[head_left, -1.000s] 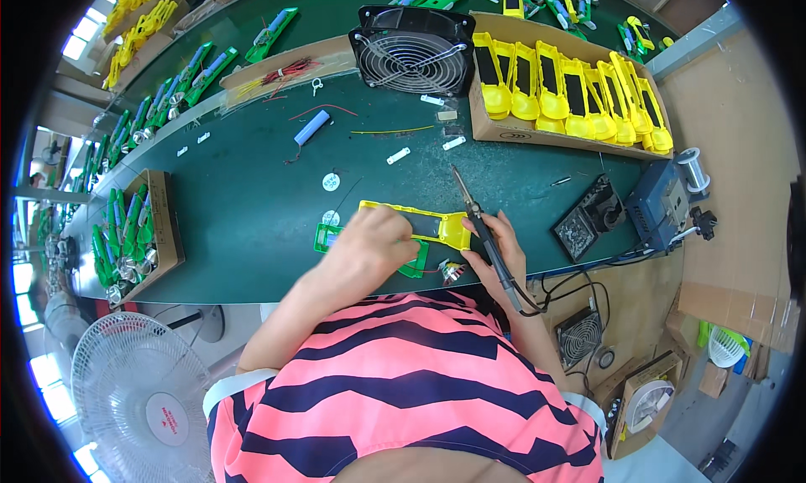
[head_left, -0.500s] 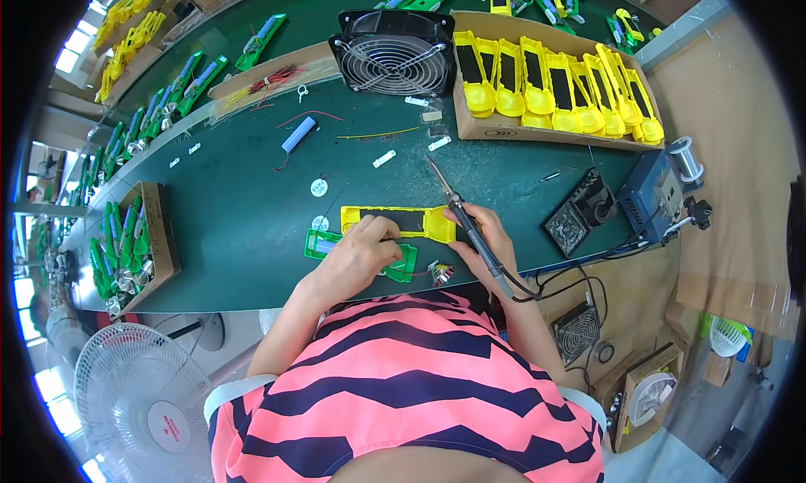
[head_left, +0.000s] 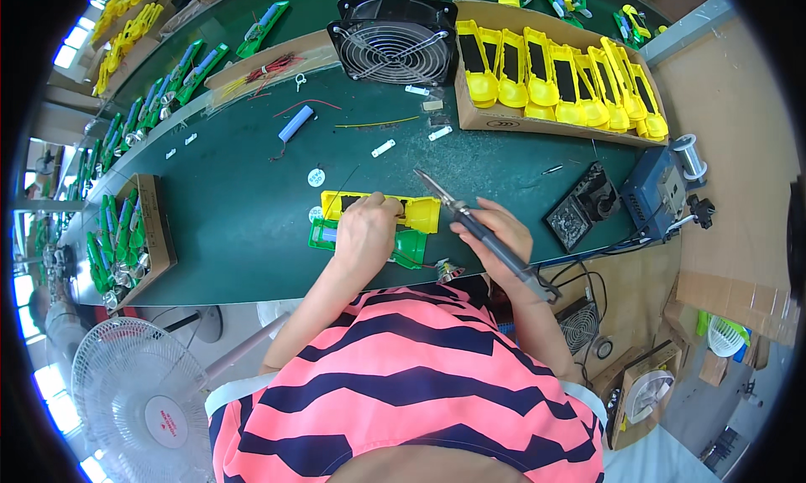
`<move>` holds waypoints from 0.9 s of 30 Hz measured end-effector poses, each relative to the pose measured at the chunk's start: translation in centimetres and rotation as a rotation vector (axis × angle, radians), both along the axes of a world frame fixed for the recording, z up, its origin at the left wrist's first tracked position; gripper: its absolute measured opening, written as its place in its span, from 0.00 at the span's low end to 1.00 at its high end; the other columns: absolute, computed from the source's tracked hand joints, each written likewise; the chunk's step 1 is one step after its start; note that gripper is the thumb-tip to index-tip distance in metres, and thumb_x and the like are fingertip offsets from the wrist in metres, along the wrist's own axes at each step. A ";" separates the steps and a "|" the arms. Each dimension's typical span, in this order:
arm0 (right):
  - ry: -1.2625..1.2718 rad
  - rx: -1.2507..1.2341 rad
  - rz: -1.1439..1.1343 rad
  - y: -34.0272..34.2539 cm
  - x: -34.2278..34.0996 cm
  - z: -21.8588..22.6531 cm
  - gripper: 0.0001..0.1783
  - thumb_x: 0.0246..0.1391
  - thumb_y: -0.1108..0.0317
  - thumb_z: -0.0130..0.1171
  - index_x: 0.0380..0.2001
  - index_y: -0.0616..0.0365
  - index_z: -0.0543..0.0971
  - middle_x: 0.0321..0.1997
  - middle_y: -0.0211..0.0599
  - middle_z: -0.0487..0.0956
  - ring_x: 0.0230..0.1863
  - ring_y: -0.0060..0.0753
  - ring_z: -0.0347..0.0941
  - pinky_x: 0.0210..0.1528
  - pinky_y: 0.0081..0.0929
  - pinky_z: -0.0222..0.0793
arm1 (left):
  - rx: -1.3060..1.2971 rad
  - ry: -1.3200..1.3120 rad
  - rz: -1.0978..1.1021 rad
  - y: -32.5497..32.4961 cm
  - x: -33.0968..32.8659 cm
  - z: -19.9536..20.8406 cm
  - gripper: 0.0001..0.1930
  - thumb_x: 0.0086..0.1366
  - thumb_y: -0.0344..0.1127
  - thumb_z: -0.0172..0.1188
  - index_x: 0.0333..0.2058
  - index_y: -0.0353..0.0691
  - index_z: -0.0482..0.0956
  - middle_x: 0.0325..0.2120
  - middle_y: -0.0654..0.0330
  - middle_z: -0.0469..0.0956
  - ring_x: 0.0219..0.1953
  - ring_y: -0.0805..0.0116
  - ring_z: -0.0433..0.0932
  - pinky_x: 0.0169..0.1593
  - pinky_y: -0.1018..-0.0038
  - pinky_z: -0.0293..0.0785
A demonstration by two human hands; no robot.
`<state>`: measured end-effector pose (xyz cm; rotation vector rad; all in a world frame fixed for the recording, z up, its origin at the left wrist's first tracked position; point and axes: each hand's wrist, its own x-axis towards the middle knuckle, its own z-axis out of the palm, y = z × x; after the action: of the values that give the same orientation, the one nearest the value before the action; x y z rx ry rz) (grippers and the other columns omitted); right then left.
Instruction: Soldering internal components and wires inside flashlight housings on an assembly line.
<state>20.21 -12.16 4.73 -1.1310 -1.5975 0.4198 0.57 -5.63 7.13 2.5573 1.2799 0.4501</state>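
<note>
My right hand (head_left: 502,238) grips a soldering iron (head_left: 483,231), its tip slanting up to the left, just past the casing's right end. An open yellow plastic casing (head_left: 426,214) with a dark strip lies across the bench in front of me. My left hand (head_left: 366,235) reaches over it, fingers curled together inside its middle; what they pinch is hidden. Below, partly covered by that hand, sits a green casing half (head_left: 410,248) with a blue cylindrical battery (head_left: 329,234). At its right end is a small silvery reflector (head_left: 449,271) with thin wires.
A cardboard box of yellow casings (head_left: 554,124) stands back right, next to a black fan (head_left: 395,51). At right are a soldering iron stand (head_left: 579,210), a blue soldering station (head_left: 651,193) and a solder spool (head_left: 687,151). A box of green assemblies (head_left: 155,256) stands left.
The yellow casing has shifted left. My right hand has come off its right end, still with the iron. My left hand has moved up, its fingers now inside the casing.
</note>
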 end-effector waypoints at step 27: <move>0.687 -0.472 0.018 -0.3 -0.8 -2.6 0.10 0.47 0.76 0.56 0.34 0.67 0.71 0.27 0.37 0.76 0.26 0.23 0.74 0.31 0.18 0.72 | -0.126 -0.002 0.019 0.8 -0.1 0.4 0.04 0.47 0.24 0.52 0.23 0.34 0.76 0.23 0.52 0.71 0.27 0.54 0.73 0.33 0.65 0.70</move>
<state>19.44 -12.49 2.10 -1.1409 -0.9200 1.1070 0.46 -4.82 7.52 2.4426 1.2896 0.3636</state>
